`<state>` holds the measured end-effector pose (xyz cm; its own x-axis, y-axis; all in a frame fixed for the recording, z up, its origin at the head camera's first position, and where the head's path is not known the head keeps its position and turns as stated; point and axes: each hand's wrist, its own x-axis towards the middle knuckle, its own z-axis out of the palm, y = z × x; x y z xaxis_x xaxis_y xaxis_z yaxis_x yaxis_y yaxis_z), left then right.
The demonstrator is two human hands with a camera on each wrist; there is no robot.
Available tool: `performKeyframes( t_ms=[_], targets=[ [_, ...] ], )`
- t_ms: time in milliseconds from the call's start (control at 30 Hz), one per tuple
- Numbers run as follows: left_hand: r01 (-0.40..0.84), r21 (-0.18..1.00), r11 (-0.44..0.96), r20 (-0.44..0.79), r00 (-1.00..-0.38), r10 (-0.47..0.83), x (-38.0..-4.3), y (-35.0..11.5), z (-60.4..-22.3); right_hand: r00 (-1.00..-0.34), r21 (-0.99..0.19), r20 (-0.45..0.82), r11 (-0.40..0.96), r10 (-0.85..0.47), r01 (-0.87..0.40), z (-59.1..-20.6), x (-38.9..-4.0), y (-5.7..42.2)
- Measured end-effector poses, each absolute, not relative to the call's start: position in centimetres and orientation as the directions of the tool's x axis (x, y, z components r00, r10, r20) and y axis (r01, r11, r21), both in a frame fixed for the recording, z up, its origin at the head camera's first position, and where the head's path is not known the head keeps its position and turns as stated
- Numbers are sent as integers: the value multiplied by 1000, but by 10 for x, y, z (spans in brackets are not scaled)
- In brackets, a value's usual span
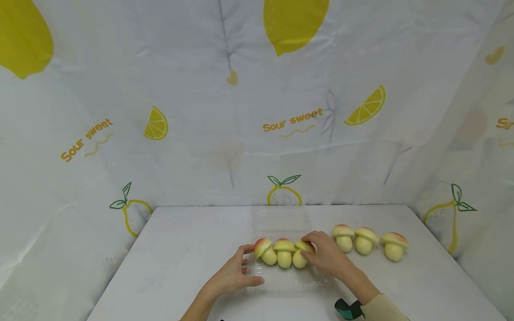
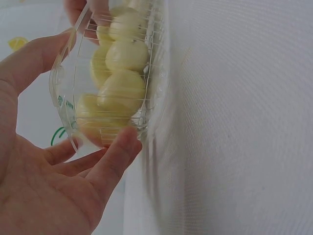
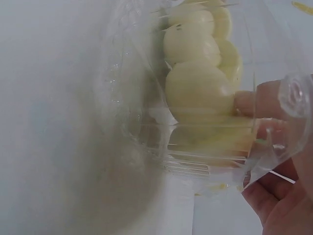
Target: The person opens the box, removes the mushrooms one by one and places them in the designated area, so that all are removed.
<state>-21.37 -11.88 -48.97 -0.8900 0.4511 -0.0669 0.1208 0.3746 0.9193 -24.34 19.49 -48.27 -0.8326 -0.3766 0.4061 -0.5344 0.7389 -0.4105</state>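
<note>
A clear plastic clamshell box [image 1: 283, 281] lies with its lid [image 1: 281, 219] folded back on the table. Inside, three mushroom-shaped buns [image 1: 284, 258] with yellow, red-tinged caps stand in a row along the back. My left hand [image 1: 234, 274] holds the box by its left wall, thumb at the rim and fingers around the side, as the left wrist view [image 2: 54, 181] shows. With thumb and fingers, my right hand [image 1: 328, 255] pinches the cap of the rightmost bun [image 1: 300, 258] in the box. Through the clear wall, the right wrist view shows that bun's pale stem [image 3: 198, 93].
Three more mushroom-shaped buns [image 1: 363, 240] stand on the white table [image 1: 180, 249] right of the box, just beyond my right hand. A white lemon-print curtain [image 1: 192, 169] hangs behind the table. A dark strap [image 1: 348, 309] shows by my right wrist.
</note>
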Motion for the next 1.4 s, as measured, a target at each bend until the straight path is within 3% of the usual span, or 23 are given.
performKeyframes(
  t_ms=[667, 1400],
  targets=[
    [129, 912, 390, -63, -894, 444, -213, -118, -491, -875, -697, 400, 528, -273, -484, -465, -236, 205],
    [126, 905, 406, -71, -896, 438, -212, -118, -490, -908, -750, 361, 513, -212, -418, -439, -217, 240]
  ],
)
